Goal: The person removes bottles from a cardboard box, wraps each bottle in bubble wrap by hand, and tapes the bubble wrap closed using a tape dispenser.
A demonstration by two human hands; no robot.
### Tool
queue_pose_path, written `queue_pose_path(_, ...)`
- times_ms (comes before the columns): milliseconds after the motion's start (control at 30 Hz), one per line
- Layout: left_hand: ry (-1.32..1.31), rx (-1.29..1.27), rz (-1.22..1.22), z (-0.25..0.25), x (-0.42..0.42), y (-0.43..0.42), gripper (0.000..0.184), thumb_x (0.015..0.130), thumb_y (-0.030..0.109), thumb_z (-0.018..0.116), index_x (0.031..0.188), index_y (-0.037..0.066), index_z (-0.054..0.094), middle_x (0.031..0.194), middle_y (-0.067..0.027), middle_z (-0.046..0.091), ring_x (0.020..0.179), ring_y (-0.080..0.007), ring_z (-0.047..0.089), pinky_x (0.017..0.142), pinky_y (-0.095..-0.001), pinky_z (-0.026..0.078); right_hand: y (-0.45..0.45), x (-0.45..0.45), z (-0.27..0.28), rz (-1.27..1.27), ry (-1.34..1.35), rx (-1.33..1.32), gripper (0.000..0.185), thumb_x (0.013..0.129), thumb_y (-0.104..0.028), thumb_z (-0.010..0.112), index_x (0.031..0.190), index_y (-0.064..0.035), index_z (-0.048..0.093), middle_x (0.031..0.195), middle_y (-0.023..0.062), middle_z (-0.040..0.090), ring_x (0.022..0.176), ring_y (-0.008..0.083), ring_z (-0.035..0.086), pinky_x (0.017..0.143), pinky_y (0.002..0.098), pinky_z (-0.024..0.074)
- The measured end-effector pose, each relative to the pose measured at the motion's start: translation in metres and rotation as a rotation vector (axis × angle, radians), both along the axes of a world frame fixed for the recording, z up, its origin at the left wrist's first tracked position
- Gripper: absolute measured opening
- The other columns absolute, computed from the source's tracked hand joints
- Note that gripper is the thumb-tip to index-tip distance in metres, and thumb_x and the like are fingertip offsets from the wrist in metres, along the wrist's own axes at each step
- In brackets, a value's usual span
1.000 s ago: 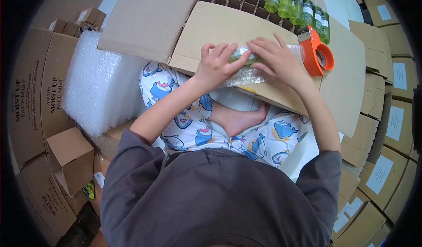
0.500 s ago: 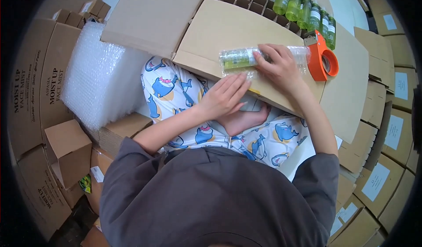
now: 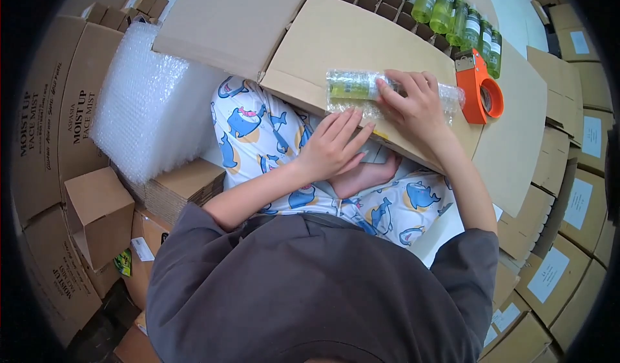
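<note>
Cardboard (image 3: 355,34) extends beyond the right hand (image 3: 413,103), which curls over a wrapped bottle (image 3: 352,89), grip unclear; the left hand (image 3: 332,147), fingers slightly parted, lies at the cardboard's near edge.

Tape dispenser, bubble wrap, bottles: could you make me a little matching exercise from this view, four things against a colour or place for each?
Things
1. Tape dispenser
2. Stack of bubble wrap
3. Wrapped bottle
4. Row of unwrapped green bottles

Colours and places
A. Partly covered by the fingers of the right hand
B. At the far side, by the cardboard dividers
C. Bright orange
D. On the person's left side

Right pairs: 1-C, 2-D, 3-A, 4-B
</note>
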State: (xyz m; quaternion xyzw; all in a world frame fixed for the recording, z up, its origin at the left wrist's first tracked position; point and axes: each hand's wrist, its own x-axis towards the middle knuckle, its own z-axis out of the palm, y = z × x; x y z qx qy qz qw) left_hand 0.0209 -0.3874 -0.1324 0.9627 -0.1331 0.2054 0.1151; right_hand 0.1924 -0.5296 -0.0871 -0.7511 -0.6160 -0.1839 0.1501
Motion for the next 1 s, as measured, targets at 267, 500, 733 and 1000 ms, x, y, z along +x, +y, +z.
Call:
queue_pose_path(267, 0.063, 0.025, 0.098, 0.01, 0.017, -0.021, 0.066, 0.074, 0.045, 0.059, 0.118, -0.003, 0.051, 0.122, -0.0207, 0.047, 0.114, -0.0351, 0.044, 0.095, -0.0472, 0.034, 0.01, 0.006, 0.004, -0.057, 0.181, 0.011, 0.027, 0.078, -0.023, 0.065, 0.102, -0.0125, 0.062, 0.099, 0.0039, 0.059, 0.09, 0.0213, 0.054, 0.082, 0.0359, 0.038)
queue_pose_path(500, 0.108, -0.002, 0.125, 0.011, 0.017, -0.033, 0.077, 0.071, 0.053, 0.059, 0.116, -0.009, 0.049, 0.126, -0.0245, 0.043, 0.115, -0.0417, 0.039, 0.096, -0.0508, 0.032, 0.018, 0.016, 0.002, -0.111, 0.262, -0.003, 0.023, 0.08, -0.027, 0.062, 0.1, -0.0154, 0.062, 0.092, 0.001, 0.058, 0.087, 0.0198, 0.054, 0.081, 0.0373, 0.0372)
queue_pose_path(733, 0.135, -0.01, 0.15, 0.014, 0.017, -0.035, 0.084, 0.067, 0.058, 0.059, 0.118, -0.008, 0.049, 0.127, -0.024, 0.042, 0.117, -0.0421, 0.038, 0.098, -0.053, 0.028, 0.016, 0.004, 0.003, -0.083, 0.155, -0.009, 0.023, 0.079, -0.027, 0.062, 0.099, -0.0157, 0.061, 0.095, 0.0005, 0.058, 0.089, 0.0192, 0.053, 0.083, 0.0392, 0.0367)
queue_pose_path(1000, 0.119, 0.0, 0.127, 0.01, 0.014, -0.032, 0.084, 0.066, 0.057, 0.06, 0.118, -0.008, 0.049, 0.128, -0.0227, 0.042, 0.117, -0.0427, 0.038, 0.099, -0.0521, 0.027, 0.002, -0.003, -0.011, 0.045, -0.13, 0.052, 0.019, 0.081, -0.021, 0.06, 0.099, -0.0158, 0.059, 0.1, 0.0032, 0.057, 0.094, 0.0214, 0.053, 0.09, 0.043, 0.0367)
